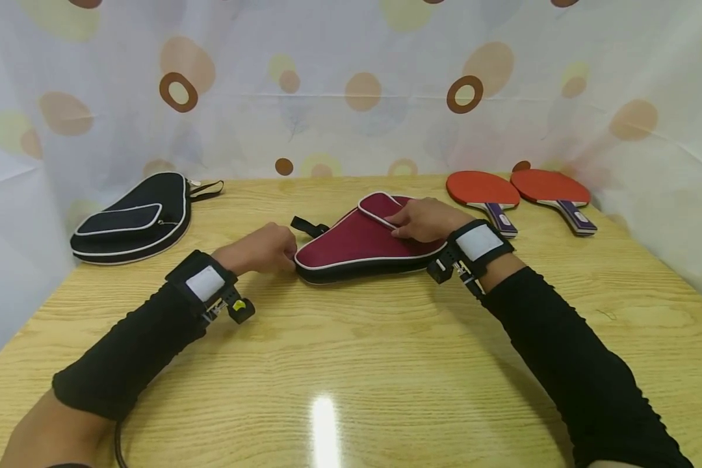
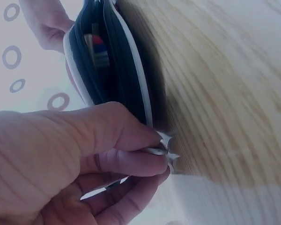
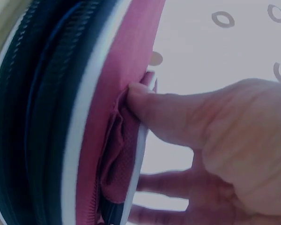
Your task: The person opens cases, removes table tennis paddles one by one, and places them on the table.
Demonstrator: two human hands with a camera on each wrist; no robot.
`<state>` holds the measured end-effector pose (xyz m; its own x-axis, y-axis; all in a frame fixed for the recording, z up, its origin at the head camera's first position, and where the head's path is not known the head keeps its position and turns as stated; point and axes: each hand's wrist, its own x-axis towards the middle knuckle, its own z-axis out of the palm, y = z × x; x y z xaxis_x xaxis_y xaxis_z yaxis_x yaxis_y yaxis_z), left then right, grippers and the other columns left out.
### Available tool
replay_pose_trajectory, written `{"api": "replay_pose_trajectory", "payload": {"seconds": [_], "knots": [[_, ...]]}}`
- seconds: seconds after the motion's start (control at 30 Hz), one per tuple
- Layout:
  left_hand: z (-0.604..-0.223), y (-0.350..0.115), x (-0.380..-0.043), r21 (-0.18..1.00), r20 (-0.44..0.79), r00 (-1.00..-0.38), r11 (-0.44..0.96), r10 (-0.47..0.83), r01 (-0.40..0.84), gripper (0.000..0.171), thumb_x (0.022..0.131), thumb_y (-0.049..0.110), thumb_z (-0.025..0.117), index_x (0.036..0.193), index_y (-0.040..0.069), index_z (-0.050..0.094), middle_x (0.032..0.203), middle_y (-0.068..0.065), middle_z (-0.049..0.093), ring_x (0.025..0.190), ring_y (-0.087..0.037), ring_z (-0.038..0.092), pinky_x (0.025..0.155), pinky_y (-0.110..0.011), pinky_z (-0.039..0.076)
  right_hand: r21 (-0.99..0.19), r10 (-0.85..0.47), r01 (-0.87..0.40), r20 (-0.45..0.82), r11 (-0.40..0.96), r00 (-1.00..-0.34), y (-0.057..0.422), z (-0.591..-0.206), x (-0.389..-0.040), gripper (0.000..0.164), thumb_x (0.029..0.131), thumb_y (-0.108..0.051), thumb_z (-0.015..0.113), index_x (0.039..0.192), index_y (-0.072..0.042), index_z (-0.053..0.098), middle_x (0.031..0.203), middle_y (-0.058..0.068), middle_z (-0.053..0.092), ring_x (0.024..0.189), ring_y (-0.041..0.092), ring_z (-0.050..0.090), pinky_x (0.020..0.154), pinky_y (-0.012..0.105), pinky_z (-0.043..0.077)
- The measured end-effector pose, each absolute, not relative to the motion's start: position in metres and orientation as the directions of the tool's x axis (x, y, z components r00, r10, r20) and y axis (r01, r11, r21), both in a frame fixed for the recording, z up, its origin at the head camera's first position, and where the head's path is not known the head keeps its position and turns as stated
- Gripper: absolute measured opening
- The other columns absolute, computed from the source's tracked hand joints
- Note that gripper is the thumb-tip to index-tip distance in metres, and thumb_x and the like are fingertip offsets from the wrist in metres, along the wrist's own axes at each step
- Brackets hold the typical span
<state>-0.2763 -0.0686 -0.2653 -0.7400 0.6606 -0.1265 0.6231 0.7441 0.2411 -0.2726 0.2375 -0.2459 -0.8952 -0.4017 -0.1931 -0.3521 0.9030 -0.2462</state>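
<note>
A dark red table tennis bat case [image 1: 351,240] with white piping and black sides lies on the table between both hands. At its narrow left end is the left hand [image 1: 264,249]; in the left wrist view its thumb and forefinger pinch a small metal zipper pull [image 2: 155,150]. Behind that hand, the zip along the side gapes, and part of a bat handle [image 2: 100,55] shows inside. The right hand [image 1: 429,220] grips the case's front pocket [image 3: 126,154], thumb at the partly unzipped pocket opening and fingers on its outer side.
Farther left lies a black bat case [image 1: 134,218] with a wrist loop. Two red bats [image 1: 482,188] with purple handles lie at the back right of the wooden table [image 1: 386,364]. A patterned curtain [image 1: 322,123] hangs behind.
</note>
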Motion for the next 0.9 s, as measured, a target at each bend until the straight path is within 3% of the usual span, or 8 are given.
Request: {"api": "replay_pose_trajectory", "payload": {"seconds": [0.27,0.53,0.63,0.73,0.8,0.9], "knots": [[-0.268,-0.063,-0.274,0.266,-0.102,-0.692,0.690,0.715,0.673,0.028,0.085,0.000,0.067,0.063,0.010,0.054,0.063,0.004,0.037,0.057,-0.011,0.036,0.056,-0.025,0.028,-0.308,-0.415,-0.345,-0.200,0.886,-0.887,0.243,-0.251,-0.286,0.042,0.102,-0.015,0.059,0.143,-0.012,0.056,0.101,0.008,0.068,0.081,0.021,0.044,0.075,0.033,0.036],[-0.272,-0.059,-0.277,0.256,-0.043,-0.644,0.632,0.764,0.732,0.035,0.084,-0.002,0.066,0.057,0.013,0.048,0.059,0.006,0.033,0.053,-0.009,0.031,0.054,-0.024,0.025,-0.316,-0.441,-0.377,-0.163,0.871,-0.883,0.245,-0.253,-0.295,0.039,0.100,-0.010,0.060,0.139,-0.012,0.060,0.123,0.014,0.068,0.086,0.022,0.047,0.072,0.030,0.036],[-0.271,-0.059,-0.277,0.261,-0.042,-0.638,0.625,0.769,0.736,0.035,0.083,-0.003,0.066,0.057,0.012,0.048,0.060,0.006,0.033,0.054,-0.009,0.032,0.054,-0.024,0.025,-0.307,-0.456,-0.397,-0.151,0.865,-0.877,0.245,-0.253,-0.298,0.040,0.099,-0.008,0.060,0.139,-0.011,0.061,0.128,0.017,0.066,0.096,0.026,0.052,0.076,0.033,0.040],[-0.270,-0.059,-0.277,0.267,-0.046,-0.639,0.626,0.768,0.733,0.033,0.083,-0.004,0.066,0.058,0.011,0.050,0.062,0.005,0.035,0.056,-0.010,0.033,0.055,-0.025,0.026,-0.300,-0.467,-0.412,-0.142,0.861,-0.873,0.244,-0.252,-0.301,0.040,0.099,-0.007,0.059,0.139,-0.010,0.061,0.136,0.023,0.060,0.119,0.034,0.054,0.090,0.039,0.045],[-0.270,-0.058,-0.275,0.267,-0.051,-0.641,0.629,0.766,0.730,0.033,0.083,-0.004,0.067,0.059,0.010,0.050,0.064,0.004,0.035,0.057,-0.010,0.033,0.056,-0.025,0.026,-0.299,-0.473,-0.418,-0.138,0.858,-0.870,0.244,-0.253,-0.303,0.040,0.099,-0.006,0.059,0.138,-0.010,0.061,0.140,0.027,0.055,0.134,0.039,0.046,0.102,0.045,0.044],[-0.272,-0.057,-0.273,0.276,-0.067,-0.638,0.629,0.767,0.727,0.029,0.083,-0.004,0.068,0.062,0.008,0.053,0.066,0.003,0.036,0.059,-0.011,0.033,0.058,-0.026,0.027,-0.313,-0.479,-0.421,-0.136,0.851,-0.867,0.242,-0.255,-0.306,0.039,0.099,-0.005,0.059,0.137,-0.009,0.062,0.146,0.030,0.048,0.143,0.043,0.035,0.111,0.051,0.037]]}}
